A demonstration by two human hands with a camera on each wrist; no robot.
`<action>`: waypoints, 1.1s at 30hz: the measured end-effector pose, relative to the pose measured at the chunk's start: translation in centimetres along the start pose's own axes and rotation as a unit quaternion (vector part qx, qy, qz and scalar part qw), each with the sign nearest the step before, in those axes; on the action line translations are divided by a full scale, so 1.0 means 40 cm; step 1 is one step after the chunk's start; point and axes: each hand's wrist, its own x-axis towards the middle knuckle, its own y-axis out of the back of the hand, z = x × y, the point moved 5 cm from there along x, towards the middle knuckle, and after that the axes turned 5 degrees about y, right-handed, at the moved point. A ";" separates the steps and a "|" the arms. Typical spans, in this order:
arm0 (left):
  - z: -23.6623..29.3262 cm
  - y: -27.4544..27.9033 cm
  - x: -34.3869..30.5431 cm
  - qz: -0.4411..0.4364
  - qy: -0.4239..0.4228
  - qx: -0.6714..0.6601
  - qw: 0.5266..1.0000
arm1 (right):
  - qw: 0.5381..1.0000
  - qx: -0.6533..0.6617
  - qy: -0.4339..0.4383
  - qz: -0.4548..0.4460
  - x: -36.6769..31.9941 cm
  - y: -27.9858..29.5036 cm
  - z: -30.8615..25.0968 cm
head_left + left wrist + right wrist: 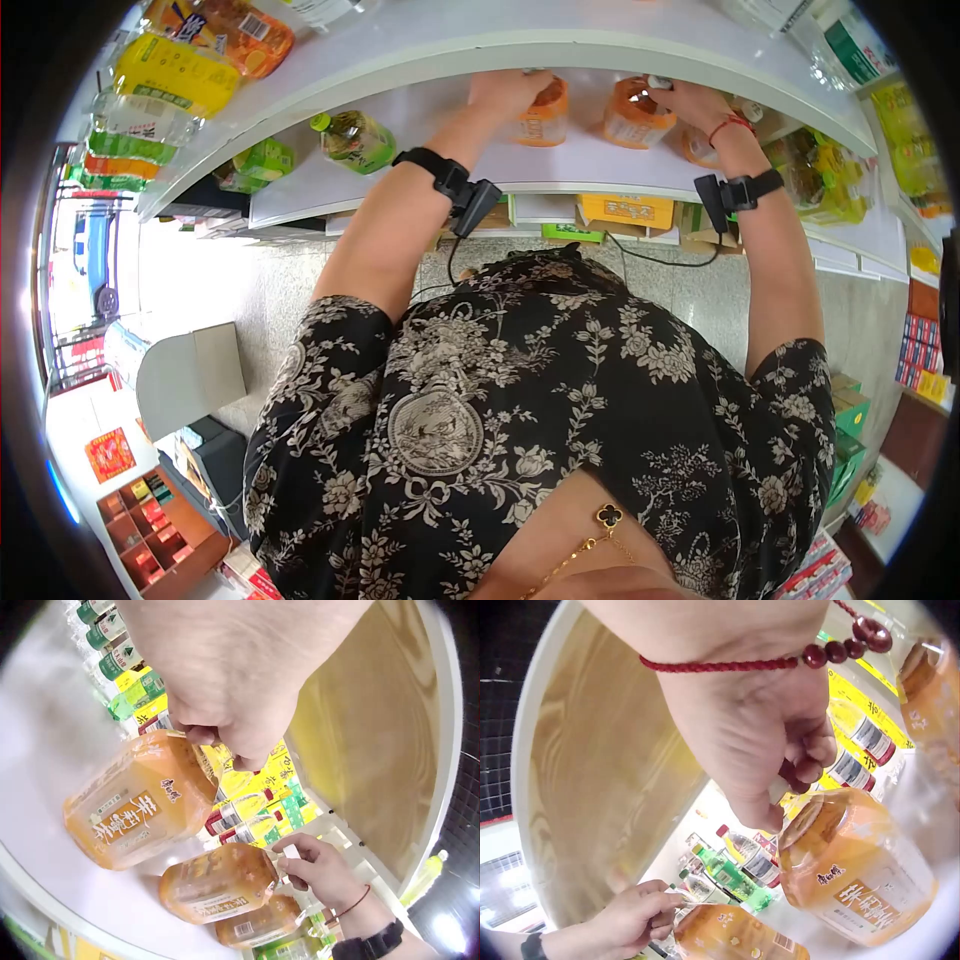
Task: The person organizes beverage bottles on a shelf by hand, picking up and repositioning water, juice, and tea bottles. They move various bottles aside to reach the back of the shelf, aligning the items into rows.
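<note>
Inside a white shelf bay, my left hand (507,93) holds an orange-labelled drink bottle (545,118) by its top, fingers curled round the neck. The left wrist view shows this bottle (142,799) large, with its cap hidden by the hand. My right hand (695,103) grips a second orange bottle (637,115) at its white cap (291,851). That bottle (855,870) fills the middle right of the right wrist view, and its label faces the camera. Both bottles stand over the white shelf board, a short gap between them.
A third orange bottle (698,150) is just right of the right hand's bottle. A green-capped bottle (358,143) stands to the left. The upper shelf edge (500,57) curves above both hands. Yellow boxes (628,210) sit below, and several red-labelled bottles (238,816) stand behind.
</note>
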 end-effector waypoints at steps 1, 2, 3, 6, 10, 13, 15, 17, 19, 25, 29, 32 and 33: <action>0.025 0.012 -0.011 -0.003 0.009 -0.001 1.000 | 1.000 -0.010 -0.016 -0.008 0.004 0.000 0.008; 0.040 0.015 -0.018 -0.008 0.018 -0.002 1.000 | 0.999 -0.013 -0.028 -0.024 0.009 -0.005 0.018; 0.037 0.010 -0.012 -0.004 0.021 0.001 1.000 | 0.999 -0.011 -0.022 -0.025 0.013 -0.009 0.022; 0.010 -0.008 0.004 -0.052 0.053 -0.008 0.997 | 0.996 -0.087 -0.021 -0.017 0.023 -0.014 0.017; 0.024 -0.006 0.003 -0.032 0.035 -0.001 0.999 | 1.000 -0.026 0.010 -0.005 0.043 -0.028 0.048; 0.019 -0.007 0.009 -0.043 0.018 -0.021 0.999 | 0.999 -0.037 -0.006 0.005 0.031 -0.015 0.032; 0.015 0.000 0.007 -0.054 0.005 -0.036 0.998 | 0.998 -0.062 0.000 0.017 0.024 0.004 0.014; 0.018 0.020 -0.005 -0.064 -0.059 0.044 0.995 | 0.997 -0.052 -0.060 -0.025 0.025 0.000 0.014; 0.035 0.005 -0.051 -0.082 -0.069 0.044 0.993 | 0.996 -0.076 -0.041 0.002 -0.021 0.009 0.071; -0.015 0.191 -0.206 -0.062 -0.006 -0.066 0.996 | 0.953 -0.280 0.049 0.110 -0.118 0.050 0.139; -0.164 0.338 -0.300 0.101 0.052 -0.142 0.983 | 0.983 -0.038 0.028 0.178 -0.192 0.038 0.084; -0.281 0.443 -0.335 0.226 0.075 -0.044 0.970 | 0.981 0.100 0.117 0.121 -0.193 -0.043 -0.080; -0.321 0.471 -0.337 0.243 0.110 0.009 0.964 | 0.982 0.125 0.106 0.090 -0.172 -0.073 -0.105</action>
